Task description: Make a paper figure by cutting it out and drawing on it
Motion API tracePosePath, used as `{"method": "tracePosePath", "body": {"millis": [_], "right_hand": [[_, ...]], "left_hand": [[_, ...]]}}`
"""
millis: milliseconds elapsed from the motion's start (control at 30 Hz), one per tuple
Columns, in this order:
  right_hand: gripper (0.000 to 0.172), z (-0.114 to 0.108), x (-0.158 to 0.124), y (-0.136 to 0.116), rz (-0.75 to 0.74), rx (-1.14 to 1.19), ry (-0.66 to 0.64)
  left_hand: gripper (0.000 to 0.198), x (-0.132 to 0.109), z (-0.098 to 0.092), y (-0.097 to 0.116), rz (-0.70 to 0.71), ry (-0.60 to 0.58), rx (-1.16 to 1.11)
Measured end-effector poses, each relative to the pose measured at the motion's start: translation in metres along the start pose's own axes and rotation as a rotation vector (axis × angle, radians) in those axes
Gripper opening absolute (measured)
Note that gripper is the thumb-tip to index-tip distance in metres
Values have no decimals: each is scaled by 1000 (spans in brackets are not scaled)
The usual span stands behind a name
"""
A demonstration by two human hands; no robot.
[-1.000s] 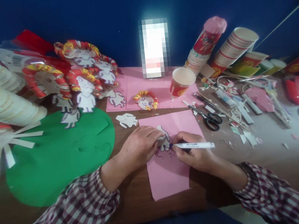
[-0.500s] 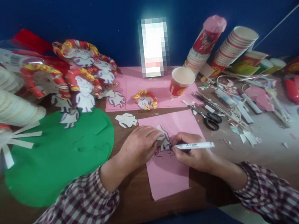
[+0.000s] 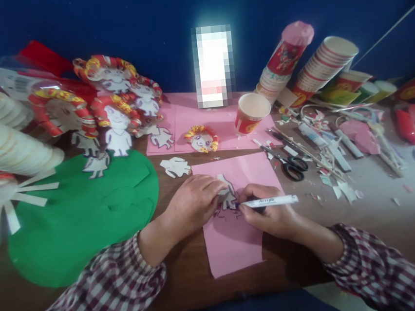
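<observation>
My left hand point(image 3: 193, 203) presses a small white paper cut-out figure point(image 3: 227, 192) down onto a pink paper sheet point(image 3: 234, 241), its fingers curled over the figure. My right hand point(image 3: 268, 215) grips a white acrylic marker point(image 3: 270, 201) like a pen, with the tip touching the cut-out's lower edge. Dark drawn lines show on the pink sheet just below the figure. Both arms wear checked sleeves.
A large green paper disc point(image 3: 84, 216) lies at left, with paper dolls point(image 3: 116, 120) and stacked plates point(image 3: 4, 145) behind it. Black scissors point(image 3: 289, 164), a paper cup point(image 3: 251, 113), cup stacks point(image 3: 316, 67) and paper scraps point(image 3: 333, 163) crowd the right. Another white cut-out point(image 3: 175, 167) lies nearby.
The marker has shifted very slightly at the cut-out's edge. Both hands stay where they were.
</observation>
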State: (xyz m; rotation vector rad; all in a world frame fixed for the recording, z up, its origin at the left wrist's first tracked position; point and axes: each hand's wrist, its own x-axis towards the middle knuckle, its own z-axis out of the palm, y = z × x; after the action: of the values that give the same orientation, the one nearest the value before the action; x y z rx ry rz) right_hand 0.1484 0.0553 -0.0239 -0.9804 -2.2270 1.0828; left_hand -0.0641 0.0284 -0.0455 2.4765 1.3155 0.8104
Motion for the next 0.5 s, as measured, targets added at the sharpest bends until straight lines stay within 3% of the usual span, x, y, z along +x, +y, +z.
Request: {"method": "tracePosePath", "body": {"millis": [500], "right_hand": [[6, -1, 0, 1, 30, 43, -27]], "left_hand": [[22, 0, -1, 0, -6, -4, -3]]}}
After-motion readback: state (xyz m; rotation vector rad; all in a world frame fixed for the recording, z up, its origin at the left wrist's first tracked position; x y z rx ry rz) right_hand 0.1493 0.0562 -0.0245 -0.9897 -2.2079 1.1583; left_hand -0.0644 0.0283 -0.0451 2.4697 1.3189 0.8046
